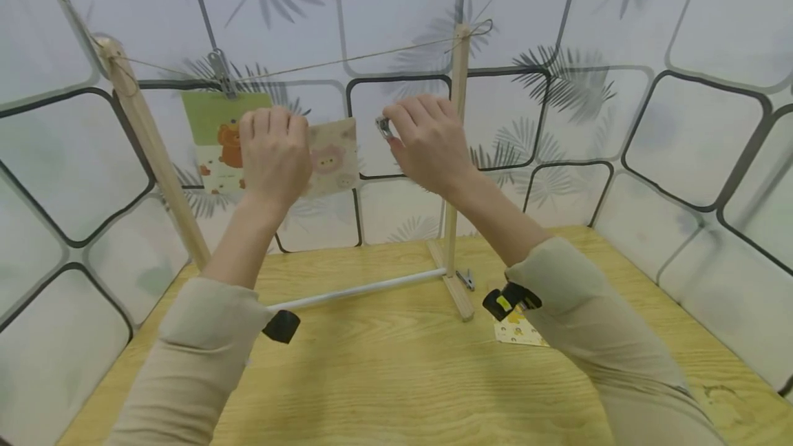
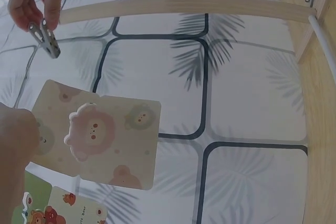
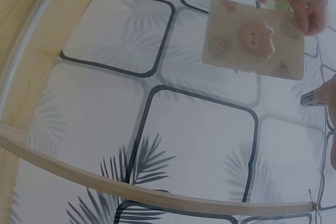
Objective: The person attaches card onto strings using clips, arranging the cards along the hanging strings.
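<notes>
My left hand (image 1: 275, 153) pinches the upper edge of a beige card (image 1: 334, 160) with a pink, round-faced animal printed on it; the left wrist view shows most of its front. My right hand (image 1: 430, 140) holds a small silver metal clip (image 1: 384, 127) between thumb and fingers, just right of the card and apart from it. Both hands are raised a little below a thin string (image 1: 347, 60). Behind the left hand, a green and white bear card (image 1: 207, 119) hangs from the string by another metal clip (image 1: 224, 78), partly hidden by that hand.
Two wooden posts, left (image 1: 149, 143) and right (image 1: 460, 95), carry the string, with a white rod (image 1: 365, 288) joining them low down. A spare clip (image 1: 466, 279) lies by the right post's foot. A yellow-patterned card (image 1: 517, 332) lies partly under the right forearm.
</notes>
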`<state>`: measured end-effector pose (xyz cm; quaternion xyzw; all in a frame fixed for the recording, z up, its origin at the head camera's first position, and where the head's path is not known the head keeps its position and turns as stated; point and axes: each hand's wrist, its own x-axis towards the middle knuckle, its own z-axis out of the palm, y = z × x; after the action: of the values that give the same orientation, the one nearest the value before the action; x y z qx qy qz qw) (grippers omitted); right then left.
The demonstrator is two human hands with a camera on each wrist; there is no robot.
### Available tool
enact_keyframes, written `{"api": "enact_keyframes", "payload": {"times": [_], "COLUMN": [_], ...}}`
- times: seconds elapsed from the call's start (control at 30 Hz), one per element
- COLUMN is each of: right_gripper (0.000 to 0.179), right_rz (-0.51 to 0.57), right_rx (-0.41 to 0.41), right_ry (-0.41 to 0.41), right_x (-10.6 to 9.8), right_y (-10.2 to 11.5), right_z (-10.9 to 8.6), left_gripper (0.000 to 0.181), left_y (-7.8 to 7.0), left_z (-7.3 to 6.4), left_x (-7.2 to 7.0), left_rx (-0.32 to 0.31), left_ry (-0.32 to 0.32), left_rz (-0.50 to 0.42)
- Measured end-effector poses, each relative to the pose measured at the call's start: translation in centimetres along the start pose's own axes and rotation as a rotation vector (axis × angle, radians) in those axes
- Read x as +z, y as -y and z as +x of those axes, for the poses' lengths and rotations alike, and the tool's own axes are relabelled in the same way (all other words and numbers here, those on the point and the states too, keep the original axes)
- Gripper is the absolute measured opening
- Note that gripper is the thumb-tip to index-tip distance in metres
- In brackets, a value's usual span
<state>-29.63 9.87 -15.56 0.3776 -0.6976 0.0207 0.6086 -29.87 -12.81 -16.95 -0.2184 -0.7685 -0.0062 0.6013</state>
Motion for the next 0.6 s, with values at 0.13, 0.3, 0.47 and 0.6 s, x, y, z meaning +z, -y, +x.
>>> {"api": "enact_keyframes", "payload": {"times": [0.13,0.3,0.47,0.6], "right_gripper": [0.023,0.025,0.021,0.018], "right_rz": [0.005,0.008,0.003,-0.02], "right_rx": [0.022,0.006,0.002,0.017], "right_ry": [-0.026,-0.032,-0.04,-0.04], "right_x": [0.4,0.7,1.0,1.3], "right_y": [-0.1,-0.1,-0.1,0.0], "right_z": [1.1,2.4,3.4,4.3], "left_gripper": [0.016,0.018,0.017,0.017], "left_y": [0.1,0.4,0.7,0.8], "left_z": [0.1,0.3,0.5,0.6], "left_x": [0.1,0.0,-0.2,-0.2], "left_rx": [0.0,0.006,0.001,-0.02], "left_ry": [-0.028,-0.035,-0.02,-0.01], "left_rz": [0.003,0.018,0.036,0.039]}}
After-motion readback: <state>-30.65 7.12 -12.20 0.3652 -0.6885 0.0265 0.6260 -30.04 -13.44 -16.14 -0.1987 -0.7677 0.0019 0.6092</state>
